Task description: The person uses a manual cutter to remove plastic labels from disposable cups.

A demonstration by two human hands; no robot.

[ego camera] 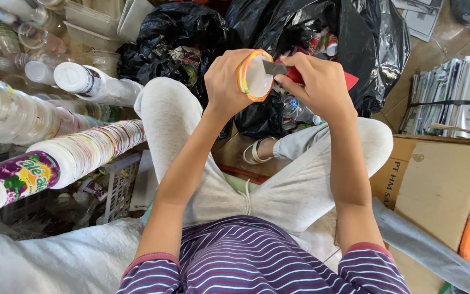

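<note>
My left hand grips a small plastic cup with an orange and yellow rim, its mouth turned toward me. My right hand holds a red-handled utility knife, and the metal blade reaches across the cup's mouth. Both hands are raised above my knees, which are in light grey trousers. Most of the cup's body is hidden behind my left fingers.
Long stacks of nested plastic cups lie at the left, with clear cups behind them. Black rubbish bags with scraps sit ahead. A white plastic basket is at my left knee. Flat cardboard and bundled papers are at the right.
</note>
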